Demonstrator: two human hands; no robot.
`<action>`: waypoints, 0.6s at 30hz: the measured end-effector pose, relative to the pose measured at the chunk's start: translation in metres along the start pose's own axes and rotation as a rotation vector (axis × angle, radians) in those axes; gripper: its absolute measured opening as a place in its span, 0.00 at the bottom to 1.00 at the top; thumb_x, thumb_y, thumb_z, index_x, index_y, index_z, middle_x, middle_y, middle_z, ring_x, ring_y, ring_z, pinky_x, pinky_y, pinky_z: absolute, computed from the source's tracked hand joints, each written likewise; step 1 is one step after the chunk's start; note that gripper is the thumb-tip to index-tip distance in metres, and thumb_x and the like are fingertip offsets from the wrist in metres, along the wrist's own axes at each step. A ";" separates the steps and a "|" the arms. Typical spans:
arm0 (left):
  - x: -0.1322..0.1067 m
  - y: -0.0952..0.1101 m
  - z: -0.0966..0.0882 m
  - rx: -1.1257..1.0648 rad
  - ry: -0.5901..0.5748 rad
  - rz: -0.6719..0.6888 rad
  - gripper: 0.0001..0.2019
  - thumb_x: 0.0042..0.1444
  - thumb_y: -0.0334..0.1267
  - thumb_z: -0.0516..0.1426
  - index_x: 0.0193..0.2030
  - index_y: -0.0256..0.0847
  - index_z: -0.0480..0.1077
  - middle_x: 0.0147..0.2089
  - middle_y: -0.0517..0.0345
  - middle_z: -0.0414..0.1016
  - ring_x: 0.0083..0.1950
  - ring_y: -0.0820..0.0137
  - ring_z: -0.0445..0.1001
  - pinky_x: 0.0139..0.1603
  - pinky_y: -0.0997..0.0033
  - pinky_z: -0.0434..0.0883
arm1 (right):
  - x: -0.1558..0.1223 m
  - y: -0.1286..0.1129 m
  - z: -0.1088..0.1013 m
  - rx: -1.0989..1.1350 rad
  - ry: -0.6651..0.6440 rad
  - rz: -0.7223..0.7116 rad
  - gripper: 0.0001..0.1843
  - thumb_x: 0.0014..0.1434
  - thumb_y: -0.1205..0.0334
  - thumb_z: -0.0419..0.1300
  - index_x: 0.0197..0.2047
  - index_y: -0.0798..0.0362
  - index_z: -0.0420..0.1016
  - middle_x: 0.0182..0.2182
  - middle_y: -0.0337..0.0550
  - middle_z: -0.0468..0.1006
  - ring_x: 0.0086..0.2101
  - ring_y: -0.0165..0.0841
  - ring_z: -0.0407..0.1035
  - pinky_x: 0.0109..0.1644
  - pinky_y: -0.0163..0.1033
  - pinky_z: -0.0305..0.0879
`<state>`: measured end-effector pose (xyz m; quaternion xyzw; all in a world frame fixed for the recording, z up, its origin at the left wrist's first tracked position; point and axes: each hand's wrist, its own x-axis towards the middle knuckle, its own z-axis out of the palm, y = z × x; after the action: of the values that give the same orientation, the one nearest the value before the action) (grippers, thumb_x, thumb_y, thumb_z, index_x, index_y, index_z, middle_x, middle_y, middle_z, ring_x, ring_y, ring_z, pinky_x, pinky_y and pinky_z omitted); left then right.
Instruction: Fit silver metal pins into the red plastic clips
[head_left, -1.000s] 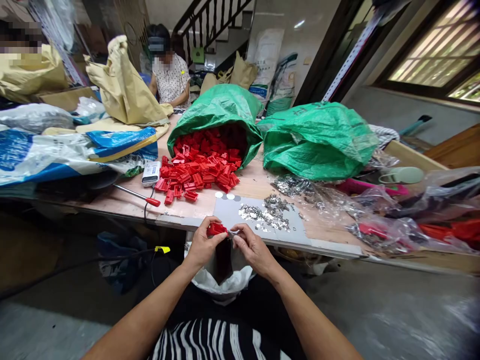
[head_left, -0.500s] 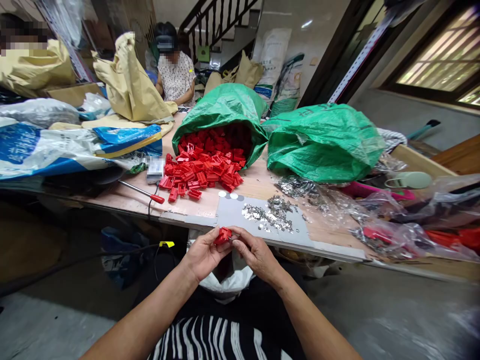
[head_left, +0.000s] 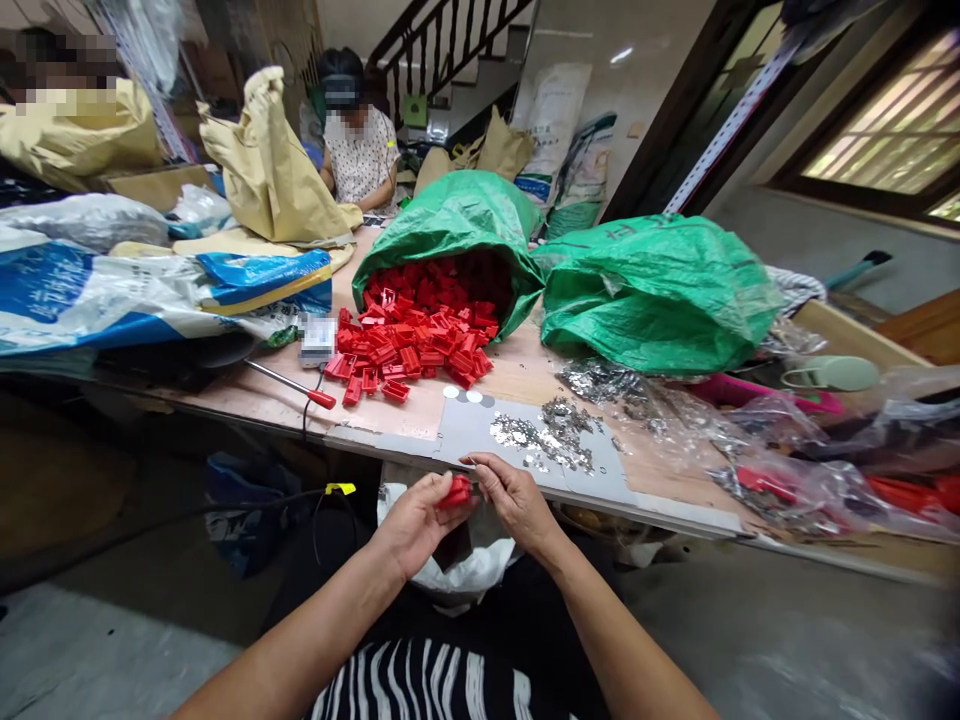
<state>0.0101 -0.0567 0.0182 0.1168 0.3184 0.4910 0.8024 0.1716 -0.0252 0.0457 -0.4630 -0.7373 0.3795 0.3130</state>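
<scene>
My left hand [head_left: 415, 520] grips a red plastic part [head_left: 456, 491] between thumb and fingers, just in front of the table's edge. Close to its right side is my right hand [head_left: 514, 500], thumb and fingers drawn together in a pinch; whatever is between them is too small to make out. Below both hands a white woven sack [head_left: 480, 572] gapes in my lap. On the grey board [head_left: 465, 430] beyond my hands lie small shiny metal pieces [head_left: 562, 430]. Similar red plastic parts [head_left: 405, 345] spill from a green sack [head_left: 465, 205] onto the table.
A second green sack [head_left: 652, 290] stands to the right, near clear plastic bags [head_left: 810, 470] and a pale green cup [head_left: 836, 372]. A red-handled tool [head_left: 319, 398] lies at the left. A person [head_left: 360, 155] sits across the table; another is partly visible far left.
My right hand has moved slightly away from the red plastic part, leaving a gap. The left hand still holds the part, which has turned a little. The view has shifted slightly.
</scene>
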 end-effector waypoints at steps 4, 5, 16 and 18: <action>0.002 -0.013 -0.020 0.348 0.137 -0.043 0.20 0.44 0.42 0.66 0.44 0.41 0.70 0.44 0.54 0.75 0.43 0.67 0.75 0.47 0.65 0.63 | 0.021 0.002 0.003 -0.044 0.000 0.009 0.19 0.65 0.51 0.48 0.49 0.51 0.73 0.23 0.37 0.72 0.24 0.29 0.65 0.32 0.34 0.63; 0.003 -0.015 -0.025 0.397 0.143 -0.054 0.24 0.44 0.42 0.66 0.49 0.43 0.69 0.48 0.52 0.74 0.46 0.65 0.73 0.47 0.65 0.62 | 0.028 0.003 0.005 -0.054 -0.008 0.011 0.18 0.65 0.52 0.48 0.49 0.51 0.73 0.24 0.37 0.72 0.25 0.30 0.66 0.32 0.34 0.63; -0.003 -0.012 -0.047 0.446 0.149 -0.049 0.27 0.42 0.49 0.65 0.49 0.39 0.70 0.54 0.45 0.67 0.45 0.63 0.73 0.49 0.63 0.64 | 0.117 -0.009 0.054 -0.484 -0.095 -0.238 0.17 0.61 0.64 0.55 0.54 0.50 0.69 0.59 0.49 0.62 0.53 0.37 0.64 0.54 0.42 0.62; -0.003 -0.012 -0.047 0.443 0.142 -0.037 0.25 0.43 0.48 0.65 0.47 0.39 0.71 0.51 0.46 0.69 0.43 0.64 0.74 0.47 0.65 0.65 | 0.130 -0.011 0.063 -0.549 -0.146 -0.256 0.17 0.61 0.65 0.55 0.54 0.51 0.69 0.61 0.49 0.59 0.55 0.39 0.62 0.56 0.43 0.62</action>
<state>-0.0121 -0.0710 -0.0230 0.2494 0.4762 0.4012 0.7416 0.0664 0.0744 0.0368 -0.4052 -0.8852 0.1558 0.1675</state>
